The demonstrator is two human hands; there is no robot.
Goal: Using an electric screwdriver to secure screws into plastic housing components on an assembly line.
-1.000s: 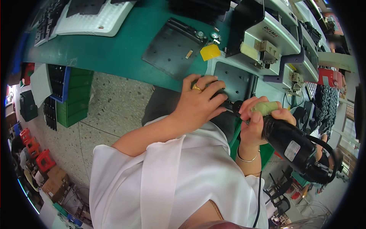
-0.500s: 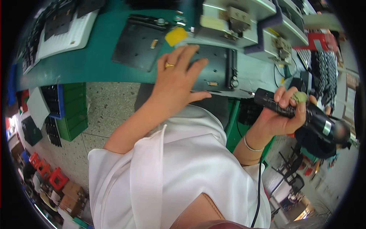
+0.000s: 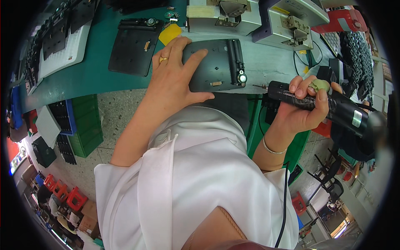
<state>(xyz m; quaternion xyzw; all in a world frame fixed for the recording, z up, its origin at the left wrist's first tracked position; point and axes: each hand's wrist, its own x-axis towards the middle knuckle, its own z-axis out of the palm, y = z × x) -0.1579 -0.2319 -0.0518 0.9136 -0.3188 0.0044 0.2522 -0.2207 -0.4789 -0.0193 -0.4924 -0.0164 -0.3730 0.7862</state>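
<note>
My left hand (image 3: 168, 75) grips a flat black panel (image 3: 208, 66) at its left side, thumb along the near edge and fingers by the far left corner. A black bar and a small round metal part run along the panel's right side. In my right hand (image 3: 304, 104) is a black electric screwdriver (image 3: 348, 112), fingers wrapped round its body. Its thin bit points left toward the panel, apart from it. Greenish wrapping (image 3: 319, 85) covers one right fingertip. Left of my left hand lies a similar black panel (image 3: 131, 52), beside a yellow piece (image 3: 169, 33).
Grey-white machines (image 3: 225, 18) with metal fixtures stand at the back of the green table (image 3: 93, 68). More black panels rest on a white tray (image 3: 75, 52) at far left. Green crates (image 3: 85, 125) stand below on the floor. A black cable (image 3: 284, 204) hangs near my right arm.
The whole view has shifted slightly. Relative to the table, the panel under my left hand has moved a little toward the back. Both hands keep their holds; the screwdriver remains right of the panel.
</note>
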